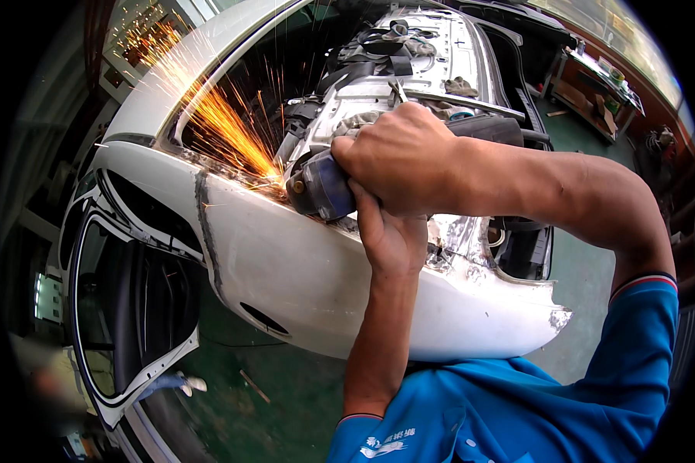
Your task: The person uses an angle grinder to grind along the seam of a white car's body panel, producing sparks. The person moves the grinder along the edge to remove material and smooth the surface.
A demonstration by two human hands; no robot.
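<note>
Our right hand (400,158) is clamped over the top of one grey-blue angle grinder (320,185); our left hand (390,235) grips it from just beneath. We should keep both wrists firm and the disc shallow against the welded seam of the white car rear quarter panel (301,270), just beyond our knuckles. One fan of orange sparks (209,116) flies away to the left. Further out we count one open white car door (131,309) and, perhaps, one wooden workbench (594,92).
</note>
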